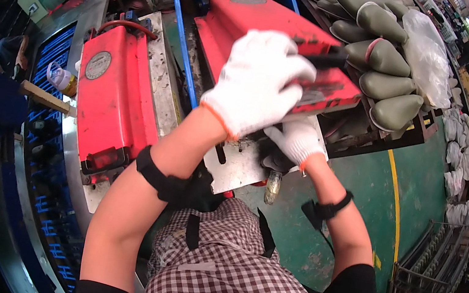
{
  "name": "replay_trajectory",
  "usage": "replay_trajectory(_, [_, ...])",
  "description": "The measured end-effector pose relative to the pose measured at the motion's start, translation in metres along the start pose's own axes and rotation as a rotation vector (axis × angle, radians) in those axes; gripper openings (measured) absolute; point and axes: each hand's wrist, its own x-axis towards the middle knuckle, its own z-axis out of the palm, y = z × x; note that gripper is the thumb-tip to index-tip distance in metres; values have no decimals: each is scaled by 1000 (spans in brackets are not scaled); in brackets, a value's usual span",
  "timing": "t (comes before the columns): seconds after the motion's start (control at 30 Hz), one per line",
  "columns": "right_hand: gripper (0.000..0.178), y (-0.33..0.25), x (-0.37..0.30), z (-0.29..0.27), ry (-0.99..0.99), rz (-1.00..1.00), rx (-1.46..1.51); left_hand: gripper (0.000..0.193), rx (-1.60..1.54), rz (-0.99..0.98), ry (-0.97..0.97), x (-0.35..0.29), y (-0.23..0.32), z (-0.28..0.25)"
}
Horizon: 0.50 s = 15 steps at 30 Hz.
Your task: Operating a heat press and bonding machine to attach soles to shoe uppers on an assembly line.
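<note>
My left hand (263, 83), in a white knit glove with an orange cuff, is raised in front of the right-hand red machine cover (247, 15). Its fingers curl round a black bar-like handle (328, 60) that sticks out to the right; the grip is partly hidden. Lower down, my right hand (299, 142), gloved the same way, is below the cover's front end. Its thumb stretches out to the left, and its other fingers are partly hidden. A dark rounded piece (276, 158) is beside that thumb, above a tape-wrapped handle (272, 188).
To the left stands a second red machine cover (111, 88). A blue metal frame (182, 32) surrounds the right-hand machine. Olive-green shoe lasts (384, 85) are piled at the upper right, beside clear plastic sheeting (426, 57). A wire rack (432, 260) stands on the right.
</note>
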Motion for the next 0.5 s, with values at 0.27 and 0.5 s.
replay_trajectory(0.27, [113, -28, 114, 39, 86, 123, -118, 46, 164, 115, 23, 82, -26, -73])
replay_trajectory(0.5, [59, 39, 83, -9, -261, 212, 1422, 65, -115, -338, 178, -76, -20, -109])
